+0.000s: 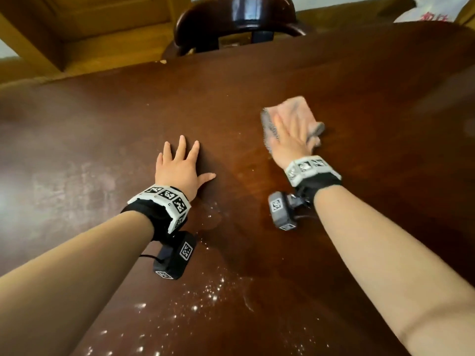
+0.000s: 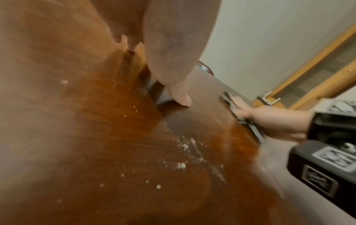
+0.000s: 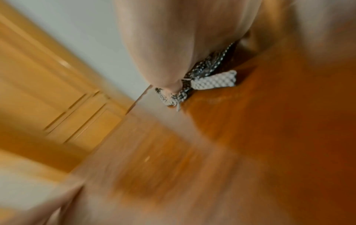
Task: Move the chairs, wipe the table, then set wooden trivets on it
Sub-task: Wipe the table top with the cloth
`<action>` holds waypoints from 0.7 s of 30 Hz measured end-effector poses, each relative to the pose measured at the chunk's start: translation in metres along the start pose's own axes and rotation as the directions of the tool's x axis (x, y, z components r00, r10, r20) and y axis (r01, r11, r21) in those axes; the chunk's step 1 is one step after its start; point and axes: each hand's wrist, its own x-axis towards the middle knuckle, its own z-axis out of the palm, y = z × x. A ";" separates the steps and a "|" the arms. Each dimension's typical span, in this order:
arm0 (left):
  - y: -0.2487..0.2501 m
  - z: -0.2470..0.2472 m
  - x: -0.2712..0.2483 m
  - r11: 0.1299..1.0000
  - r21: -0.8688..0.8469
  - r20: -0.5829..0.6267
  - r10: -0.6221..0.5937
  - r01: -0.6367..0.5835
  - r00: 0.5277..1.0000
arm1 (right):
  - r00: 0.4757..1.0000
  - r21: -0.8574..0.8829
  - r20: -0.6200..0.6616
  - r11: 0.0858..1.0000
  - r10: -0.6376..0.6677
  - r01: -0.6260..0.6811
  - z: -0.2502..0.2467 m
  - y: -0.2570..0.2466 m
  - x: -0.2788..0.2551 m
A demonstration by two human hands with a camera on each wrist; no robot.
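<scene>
A dark brown wooden table (image 1: 102, 119) fills the head view. My right hand (image 1: 290, 134) lies flat with straight fingers on a pink and grey cloth (image 1: 300, 106), pressing it onto the tabletop right of centre; hand and cloth are motion-blurred. The cloth (image 3: 210, 82) shows under the fingers in the right wrist view, and at the far right of the left wrist view as a cloth (image 2: 229, 100) under the hand. My left hand (image 1: 180, 163) rests flat on the table, fingers spread, holding nothing. White crumbs (image 1: 205, 294) are scattered on the near part of the table. No trivets are in view.
A dark wooden chair (image 1: 236, 24) stands at the table's far edge. Yellow wooden cabinets (image 1: 84, 29) line the back left wall. A white plastic bag (image 1: 434, 9) sits at the far right corner. A dull smeared patch (image 1: 69, 191) marks the table's left side.
</scene>
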 end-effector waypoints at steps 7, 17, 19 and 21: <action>-0.008 -0.007 0.006 0.999 -0.053 0.002 0.001 -0.001 1.000 | 0.896 -0.102 0.100 0.892 -0.432 0.441 0.034 -0.038 -0.052; -0.003 -0.027 0.056 0.989 -0.123 0.093 -0.075 0.086 0.993 | 0.999 -0.016 -0.002 0.999 -0.047 0.047 -0.034 -0.014 0.071; -0.004 -0.026 0.058 0.988 -0.130 0.076 -0.071 0.080 0.995 | 0.993 -0.033 0.001 0.992 -0.121 0.121 -0.032 -0.042 0.081; -0.005 -0.026 0.057 0.989 -0.127 0.041 -0.067 0.072 0.997 | 0.963 -0.047 0.033 0.962 -0.269 0.270 -0.021 -0.067 0.070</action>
